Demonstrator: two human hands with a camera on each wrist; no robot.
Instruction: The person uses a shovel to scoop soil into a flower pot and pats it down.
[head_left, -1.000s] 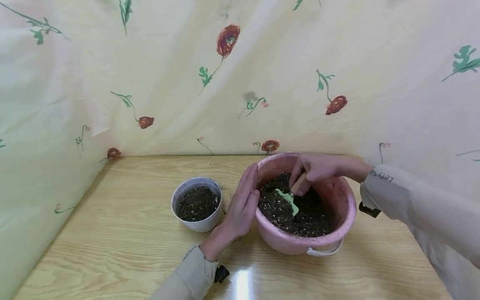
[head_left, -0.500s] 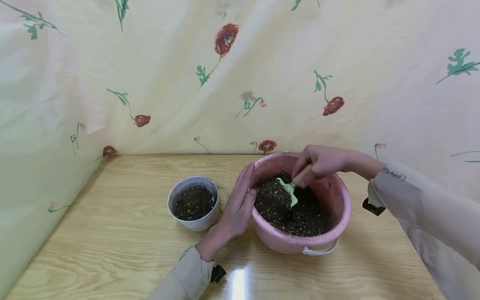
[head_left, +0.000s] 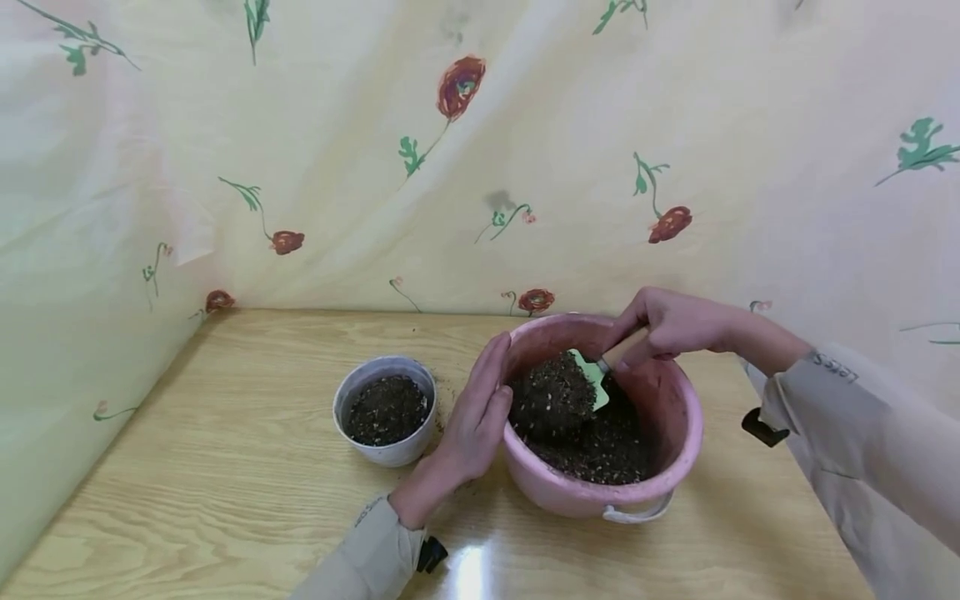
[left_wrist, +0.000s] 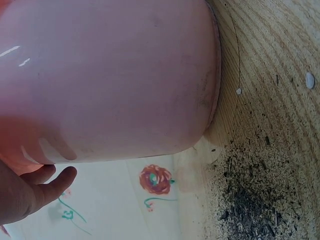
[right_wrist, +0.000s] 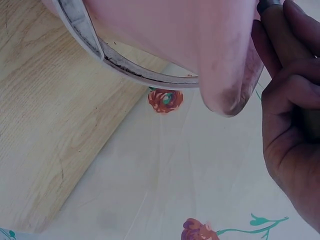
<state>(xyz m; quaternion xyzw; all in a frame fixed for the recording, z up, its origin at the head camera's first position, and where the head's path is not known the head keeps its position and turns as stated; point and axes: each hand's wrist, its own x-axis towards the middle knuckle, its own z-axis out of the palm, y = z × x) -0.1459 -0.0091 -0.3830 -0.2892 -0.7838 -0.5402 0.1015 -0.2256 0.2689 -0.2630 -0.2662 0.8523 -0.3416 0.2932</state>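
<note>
In the head view my right hand (head_left: 678, 321) grips the wooden handle of a small trowel (head_left: 591, 371) with a pale green blade. The blade sits low inside the pink bucket (head_left: 558, 493), a mound of dark soil (head_left: 555, 396) heaped against it. More soil lies in the bucket's bottom. My left hand (head_left: 474, 421) rests against the bucket's left side at the rim, fingers extended; the left wrist view shows fingertips (left_wrist: 65, 177) at the pink wall. The right wrist view shows fingers curled round the handle (right_wrist: 285, 37).
A whitish pot (head_left: 392, 454) partly filled with soil stands left of my left hand. Loose soil crumbs (left_wrist: 250, 200) are scattered on the wooden table (head_left: 225, 467) between pot and bucket. A flowered cloth (head_left: 337, 125) hangs behind the table. The bucket's white handle (head_left: 637, 517) hangs at its front.
My right hand has drawn back to the right, pulling the trowel with it, and the soil mound at the blade has risen. The left hand stays on the bucket.
</note>
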